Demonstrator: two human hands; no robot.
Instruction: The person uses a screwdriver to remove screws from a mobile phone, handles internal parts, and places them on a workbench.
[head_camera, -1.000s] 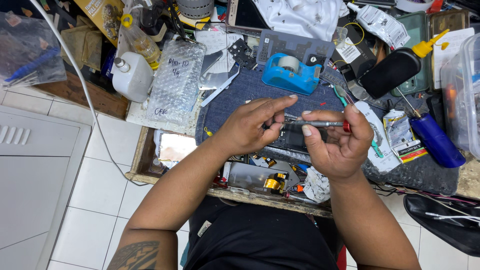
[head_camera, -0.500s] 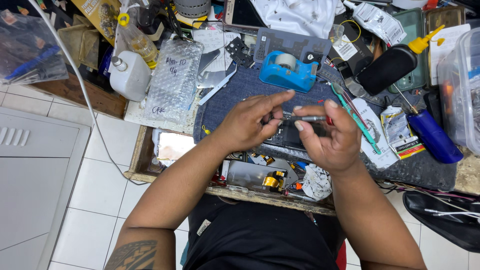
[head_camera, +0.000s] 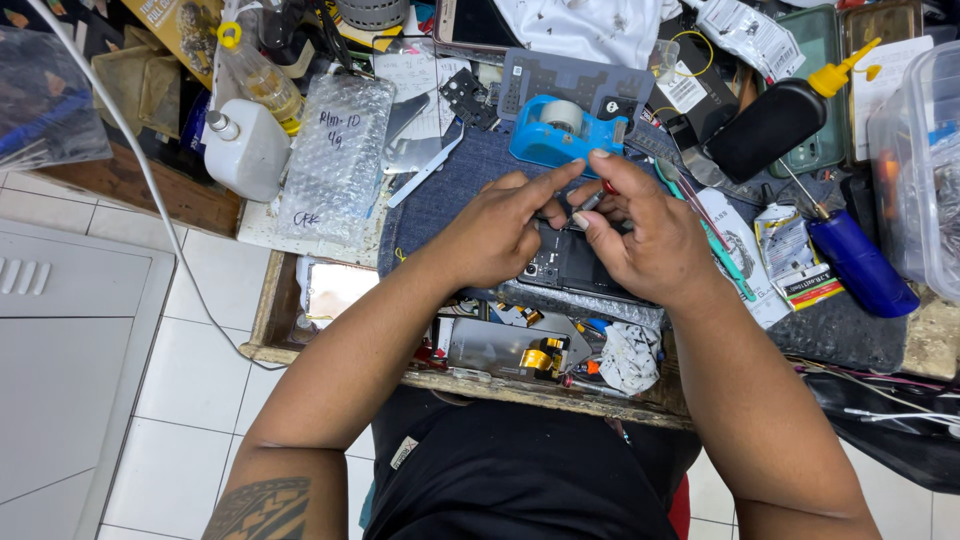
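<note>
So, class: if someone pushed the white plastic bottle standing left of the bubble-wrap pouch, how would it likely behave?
The white bottle would probably slide rather than roll, since it stands upright on a broad base. It looks squat, so tipping seems unlikely. Its plastic is likely tough.

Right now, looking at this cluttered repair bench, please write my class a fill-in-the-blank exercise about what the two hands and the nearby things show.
1. Both hands work over an opened dark phone lying on the ____ cloth mat.
2. The right hand pinches a thin metal tool with a ____ tip.
3. Just beyond the fingertips sits a blue ____ dispenser.
4. The left hand stretches its ____ finger toward the tool.

Missing words: blue; red; tape; index
</note>
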